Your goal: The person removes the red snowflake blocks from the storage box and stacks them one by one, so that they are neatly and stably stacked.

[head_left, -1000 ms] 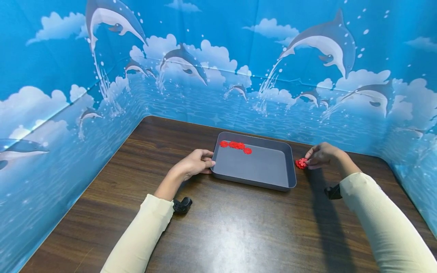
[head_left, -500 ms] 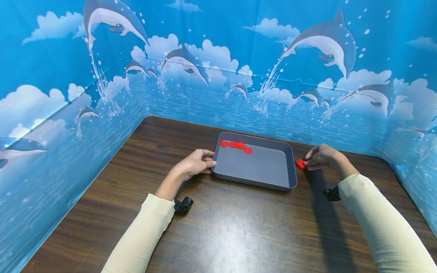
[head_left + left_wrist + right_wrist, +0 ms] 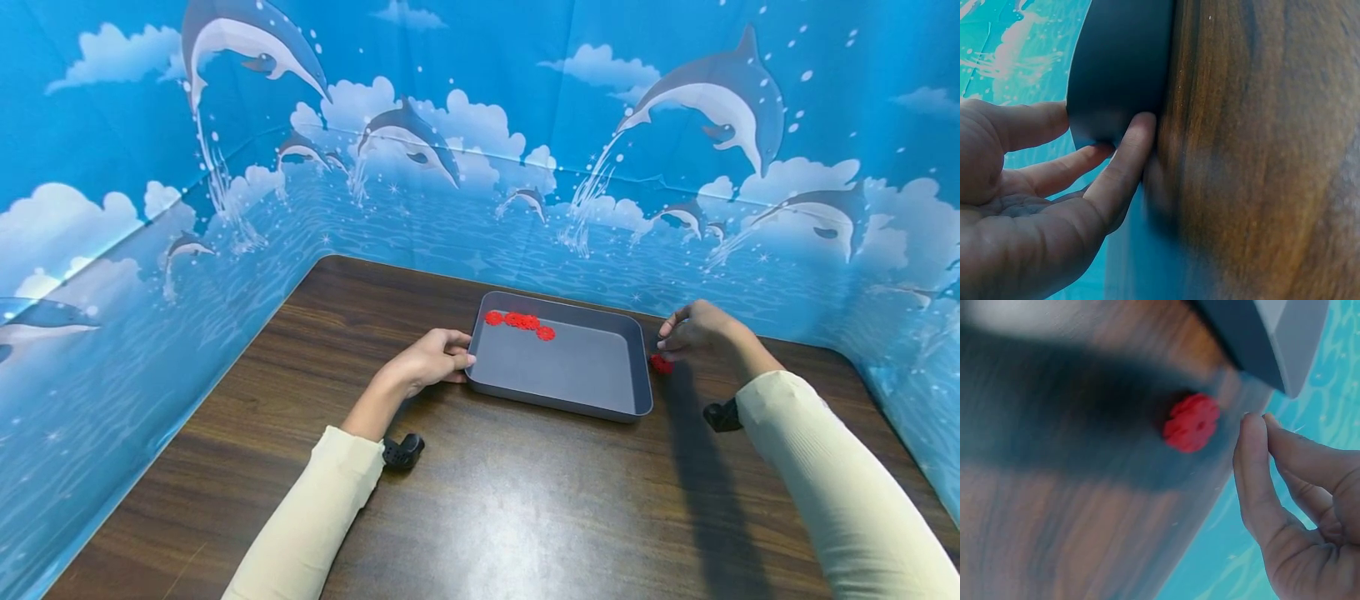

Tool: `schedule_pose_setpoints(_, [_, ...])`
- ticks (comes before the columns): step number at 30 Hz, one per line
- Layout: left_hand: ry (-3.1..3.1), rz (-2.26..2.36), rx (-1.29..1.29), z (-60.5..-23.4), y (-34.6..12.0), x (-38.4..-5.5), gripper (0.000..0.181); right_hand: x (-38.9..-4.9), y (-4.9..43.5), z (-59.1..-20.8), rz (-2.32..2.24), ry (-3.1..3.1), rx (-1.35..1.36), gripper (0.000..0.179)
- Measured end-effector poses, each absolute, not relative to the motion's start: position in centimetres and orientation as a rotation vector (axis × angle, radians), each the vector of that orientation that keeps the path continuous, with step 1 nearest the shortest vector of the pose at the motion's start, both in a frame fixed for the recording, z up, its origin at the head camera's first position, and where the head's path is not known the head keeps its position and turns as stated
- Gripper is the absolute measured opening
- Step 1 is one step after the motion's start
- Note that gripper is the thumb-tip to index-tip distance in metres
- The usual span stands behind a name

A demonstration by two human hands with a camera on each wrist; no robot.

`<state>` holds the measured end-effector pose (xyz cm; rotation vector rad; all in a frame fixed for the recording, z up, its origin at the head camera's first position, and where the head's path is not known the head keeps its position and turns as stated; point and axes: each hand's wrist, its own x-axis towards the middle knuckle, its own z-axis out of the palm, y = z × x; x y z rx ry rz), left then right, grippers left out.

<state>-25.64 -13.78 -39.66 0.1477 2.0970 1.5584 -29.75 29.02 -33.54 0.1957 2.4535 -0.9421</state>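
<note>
A grey baking tray [image 3: 558, 367] lies on the table, and my left hand [image 3: 433, 360] grips its left side near the front corner. In the left wrist view the thumb and fingers bend round the wall of that tray [image 3: 1119, 69]. Just past the tray's right side, a small stack of red flower-shaped discs [image 3: 662, 363] rests on the wood. My right hand [image 3: 697, 329] hovers above the stack; thumb and forefinger tips are close together, with no disc visible between them. In the right wrist view, the red discs [image 3: 1191, 422] lie apart from those fingertips.
More red discs [image 3: 525, 322] lie in a cluster along the tray's back left. The dark wood table [image 3: 360, 292] meets a blue dolphin-print curtain [image 3: 465, 225] at the back and sides. Each wrist carries a small black camera [image 3: 403, 451].
My right hand came down with a red disc onto the stack, then let go and rose slightly away. My left hand has stayed at the tray's side.
</note>
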Motion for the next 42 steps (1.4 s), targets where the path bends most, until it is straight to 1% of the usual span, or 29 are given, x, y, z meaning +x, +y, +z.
schedule_pose_setpoints(5, [2.108,1.542,0.139,-39.5,-13.7,-25.6,0.054,-30.1,27.2,-32.6,-0.834,2.536,0.091,0.02])
schedule_pose_setpoints(13, [2.106,1.543,0.137,-39.4,-13.7,-25.6,0.054,-30.4,23.0,-32.6,-0.993,2.458,0.114,0.018])
schedule_pose_setpoints(20, [2.098,1.548,0.149,-39.5,-13.8,-25.7,0.054,-31.2,19.6,-33.1,-1.016,2.432,0.078,0.024])
schedule_pose_setpoints(32, [2.085,1.56,0.132,-39.7,-13.9,-25.8,0.056,-32.1,16.9,-34.6,-0.989,2.426,-0.011,0.026])
schedule_pose_setpoints(42, [2.078,1.573,0.139,-40.0,-14.0,-25.9,0.056,-32.7,15.2,-35.7,-0.956,2.416,-0.115,0.041])
